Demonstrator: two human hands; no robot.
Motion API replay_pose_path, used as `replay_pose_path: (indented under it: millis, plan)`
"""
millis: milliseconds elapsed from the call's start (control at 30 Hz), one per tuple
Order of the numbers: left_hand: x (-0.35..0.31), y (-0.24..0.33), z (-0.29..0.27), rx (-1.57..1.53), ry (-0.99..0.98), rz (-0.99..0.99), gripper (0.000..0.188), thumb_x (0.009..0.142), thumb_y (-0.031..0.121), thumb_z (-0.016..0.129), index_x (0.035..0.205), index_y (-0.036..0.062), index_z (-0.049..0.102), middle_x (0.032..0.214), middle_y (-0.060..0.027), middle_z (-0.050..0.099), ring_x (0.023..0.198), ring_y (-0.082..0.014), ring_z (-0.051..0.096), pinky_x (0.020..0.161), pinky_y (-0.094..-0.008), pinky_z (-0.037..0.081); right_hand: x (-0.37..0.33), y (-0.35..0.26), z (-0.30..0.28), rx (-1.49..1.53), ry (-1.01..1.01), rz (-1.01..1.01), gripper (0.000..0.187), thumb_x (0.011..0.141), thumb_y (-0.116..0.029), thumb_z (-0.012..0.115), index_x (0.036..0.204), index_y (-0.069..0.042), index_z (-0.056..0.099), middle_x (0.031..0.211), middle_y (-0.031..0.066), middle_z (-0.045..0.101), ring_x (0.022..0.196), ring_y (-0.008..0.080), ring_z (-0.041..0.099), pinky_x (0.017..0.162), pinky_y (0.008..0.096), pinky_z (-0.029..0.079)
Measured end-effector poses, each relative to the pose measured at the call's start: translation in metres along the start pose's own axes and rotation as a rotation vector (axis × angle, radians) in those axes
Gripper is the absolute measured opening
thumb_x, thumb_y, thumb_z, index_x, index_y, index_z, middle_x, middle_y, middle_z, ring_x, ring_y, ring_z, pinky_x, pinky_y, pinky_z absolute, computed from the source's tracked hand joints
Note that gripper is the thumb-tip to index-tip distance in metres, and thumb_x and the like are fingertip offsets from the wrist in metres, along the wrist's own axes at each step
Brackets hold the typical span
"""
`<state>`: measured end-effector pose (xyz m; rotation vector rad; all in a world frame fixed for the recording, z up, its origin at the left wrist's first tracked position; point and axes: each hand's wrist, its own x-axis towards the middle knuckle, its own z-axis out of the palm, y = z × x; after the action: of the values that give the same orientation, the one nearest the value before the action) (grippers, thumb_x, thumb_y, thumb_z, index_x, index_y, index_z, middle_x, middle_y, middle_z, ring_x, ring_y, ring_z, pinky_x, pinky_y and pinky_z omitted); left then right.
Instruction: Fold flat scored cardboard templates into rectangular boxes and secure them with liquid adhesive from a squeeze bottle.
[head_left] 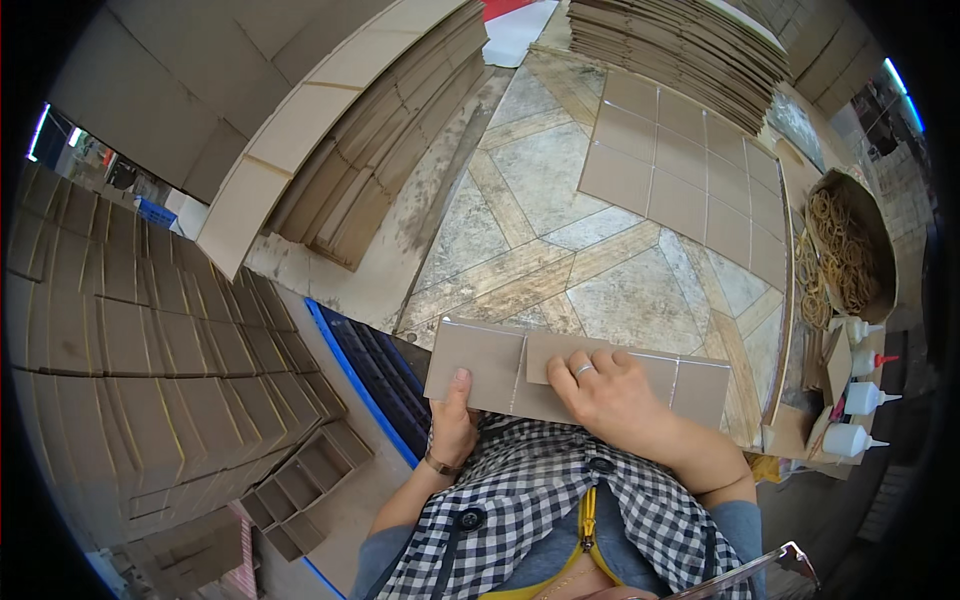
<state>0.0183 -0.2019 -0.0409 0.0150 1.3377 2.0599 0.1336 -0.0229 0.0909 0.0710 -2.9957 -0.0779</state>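
My left hand grips the near left corner of a long brown cardboard strip, thumb on top and fingers mostly hidden underneath. Thin white lines, apparently glue, run across the strip and along its far edge. A smaller cardboard piece lies on the middle of the strip. With its fingers bent, my right hand holds this piece against the strip; a ring shows on one finger. Both pieces are in front of my checked apron, at the table's near edge. The right thumb is hidden.
A cardboard sheet with a grid of white lines lies on the patterned table. Cardboard stacks stand at the far right and left. Rubber bands fill a round container, with white squeeze bottles nearby. Cardboard bundles line the left.
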Motion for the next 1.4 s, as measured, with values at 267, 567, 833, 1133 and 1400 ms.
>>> replay_pose_path:
  millis: [267,567,833,1133,1400]
  plan:
    - [-0.001,0.0,0.001,0.044,0.012,0.043,0.033,0.096,0.019,0.052,0.121,-0.0019,0.051,0.114,-0.0086,0.058,0.103,-0.016,0.055,0.089,-0.0298,0.044,-0.003,-0.015,0.006,-0.061,-0.016,0.007,0.036,0.071,-0.015,0.058,0.106,-0.003,0.056,0.084,0.0061,0.057,0.078,0.0186,0.058,0.061,0.0285,0.042]
    - [0.0,0.007,0.003,0.208,0.007,0.146,0.033,0.095,0.018,0.053,0.119,-0.0048,0.053,0.113,-0.0096,0.058,0.102,-0.0163,0.054,0.089,-0.0302,0.043,0.006,-0.01,0.0,0.048,-0.011,0.14,0.024,0.07,-0.016,0.058,0.092,-0.007,0.056,0.078,0.0035,0.054,0.073,0.0184,0.056,0.06,0.0305,0.042]
    - [-0.001,0.011,0.007,0.218,0.03,0.155,0.031,0.095,0.017,0.053,0.117,-0.0053,0.054,0.109,-0.0087,0.06,0.099,-0.0163,0.055,0.087,-0.0299,0.044,0.007,-0.014,-0.002,0.029,-0.04,0.104,0.025,0.07,-0.015,0.058,0.093,-0.007,0.056,0.078,0.0033,0.055,0.072,0.0184,0.056,0.06,0.0305,0.043]
    - [-0.008,0.04,0.024,0.792,-0.253,0.647,0.053,0.083,0.012,0.066,0.127,-0.0068,0.044,0.12,-0.0235,0.053,0.106,-0.0317,0.056,0.091,-0.0379,0.045,0.018,0.01,-0.002,0.2,-0.053,0.153,0.018,0.066,-0.01,0.06,0.081,-0.007,0.052,0.074,0.0057,0.056,0.067,0.0213,0.058,0.055,0.0325,0.045]
    - [-0.006,0.071,0.057,0.959,-0.609,0.848,0.068,0.077,0.024,0.071,0.128,-0.0094,0.041,0.118,-0.0296,0.054,0.106,-0.0405,0.057,0.092,-0.0444,0.045,0.028,0.031,0.003,0.298,0.002,0.176,0.019,0.064,-0.005,0.06,0.079,-0.005,0.048,0.066,0.0084,0.055,0.057,0.0256,0.06,0.049,0.0356,0.047]
